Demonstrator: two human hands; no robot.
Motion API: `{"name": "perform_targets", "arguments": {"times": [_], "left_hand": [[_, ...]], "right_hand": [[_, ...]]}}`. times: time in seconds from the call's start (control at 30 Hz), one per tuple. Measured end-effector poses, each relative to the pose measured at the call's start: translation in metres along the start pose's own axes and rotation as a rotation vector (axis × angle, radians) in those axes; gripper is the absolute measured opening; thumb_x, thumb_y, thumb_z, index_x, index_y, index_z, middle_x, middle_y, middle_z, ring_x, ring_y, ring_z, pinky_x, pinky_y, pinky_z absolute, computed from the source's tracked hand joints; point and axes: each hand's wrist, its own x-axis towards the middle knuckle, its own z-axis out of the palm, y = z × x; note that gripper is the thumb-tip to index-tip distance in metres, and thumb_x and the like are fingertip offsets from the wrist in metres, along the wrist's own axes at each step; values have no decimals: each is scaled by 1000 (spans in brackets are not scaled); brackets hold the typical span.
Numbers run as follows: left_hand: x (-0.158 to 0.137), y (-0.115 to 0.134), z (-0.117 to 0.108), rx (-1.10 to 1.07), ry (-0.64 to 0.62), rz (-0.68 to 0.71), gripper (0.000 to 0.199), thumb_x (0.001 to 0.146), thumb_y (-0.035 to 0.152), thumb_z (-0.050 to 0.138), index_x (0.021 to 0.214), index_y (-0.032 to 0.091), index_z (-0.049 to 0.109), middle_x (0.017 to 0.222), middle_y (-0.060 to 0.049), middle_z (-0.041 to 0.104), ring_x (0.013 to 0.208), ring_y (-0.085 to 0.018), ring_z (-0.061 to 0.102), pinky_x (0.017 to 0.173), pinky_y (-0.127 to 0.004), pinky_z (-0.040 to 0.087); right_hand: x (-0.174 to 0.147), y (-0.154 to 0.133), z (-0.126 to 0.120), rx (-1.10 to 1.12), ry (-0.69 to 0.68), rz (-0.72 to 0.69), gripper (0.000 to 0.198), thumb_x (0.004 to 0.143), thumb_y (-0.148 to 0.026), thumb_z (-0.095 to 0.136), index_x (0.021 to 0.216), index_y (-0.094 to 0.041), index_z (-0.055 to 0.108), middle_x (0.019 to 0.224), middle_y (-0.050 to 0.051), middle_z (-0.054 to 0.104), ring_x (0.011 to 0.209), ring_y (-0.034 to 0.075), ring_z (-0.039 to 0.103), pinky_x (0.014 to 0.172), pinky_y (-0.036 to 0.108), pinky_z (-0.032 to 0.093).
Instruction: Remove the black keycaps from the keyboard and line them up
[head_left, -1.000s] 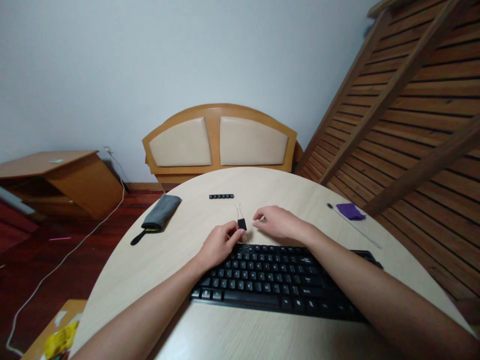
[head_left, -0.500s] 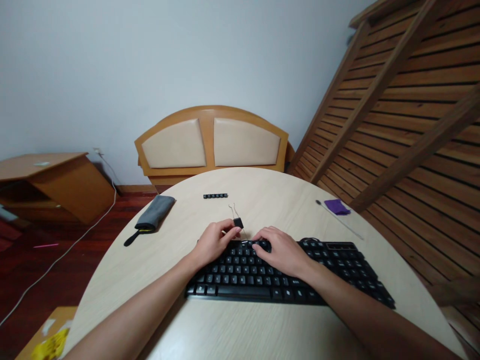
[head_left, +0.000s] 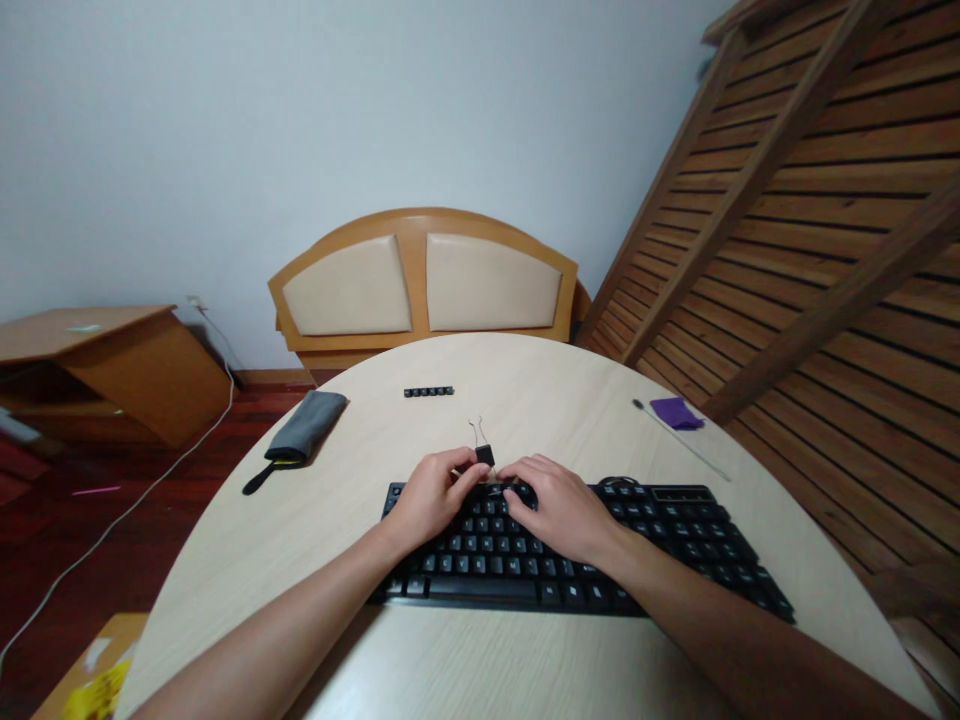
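Observation:
A black keyboard (head_left: 480,590) lies at a slight slant on the table. My left hand (head_left: 437,492) pinches a keycap puller (head_left: 485,455) by its small black handle, above the keyboard's top row. Its thin wire prongs stick up and away from me, while the lower end meets the function keys. My right hand (head_left: 559,505) grips the keyboard's back edge just right of the puller, thumb on the top keys and fingers curled over the rim. Exactly which key the puller touches is hidden by my fingers.
Behind the keyboard is a row of several black keycaps (head_left: 429,392). A grey pouch (head_left: 306,428) lies at the left of the round table (head_left: 375,420). To the right are a thin stick with a dark tip (head_left: 679,438) and a purple cloth (head_left: 676,413).
My left hand and the keycap puller have shifted slightly right and toward me, nearer my right hand. The keyboard's top left corner has come into view. My right hand has barely moved.

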Motion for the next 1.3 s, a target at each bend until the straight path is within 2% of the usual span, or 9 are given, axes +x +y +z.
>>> {"name": "perform_targets", "arguments": {"times": [0.33, 0.5, 0.73, 1.07, 1.3], "left_hand": [[-5, 1, 2, 173, -30, 107, 31, 95, 38, 50, 75, 19, 62, 70, -1, 64, 67, -16, 57, 64, -27, 41], [-2, -2, 1, 59, 1, 2, 27, 95, 37, 49, 78, 19, 60, 74, -2, 68, 69, -17, 60, 67, -28, 45], [3, -8, 3, -117, -5, -70, 28, 95, 40, 48, 78, 19, 58, 77, -3, 70, 73, -18, 64, 71, -29, 49], [-1, -2, 2, -207, 0, -29, 27, 93, 40, 52, 81, 17, 62, 77, -2, 70, 73, -17, 63, 69, -27, 48], [-2, -2, 1, -192, 17, -47, 27, 92, 39, 54, 81, 17, 65, 79, -3, 72, 73, -17, 64, 68, -28, 48]], "right_hand": [[0, 1, 0, 4, -17, -5, 16, 88, -23, 55, 99, -23, 67, 98, 4, 70, 97, 21, 61, 87, 35, 48], [2, 5, 0, 19, -24, 4, 18, 90, -27, 57, 104, -25, 68, 102, 2, 71, 98, 21, 62, 89, 36, 47], [7, 6, 1, 43, -42, 56, 16, 90, -35, 60, 98, -26, 71, 96, 3, 71, 92, 21, 65, 84, 35, 48], [3, 5, 3, 100, 37, -47, 14, 84, -23, 66, 98, -24, 66, 98, 1, 70, 97, 20, 62, 89, 37, 44], [1, 6, 2, 196, 55, -14, 25, 81, -18, 63, 106, -25, 61, 104, 3, 69, 98, 20, 63, 90, 37, 48]]}}
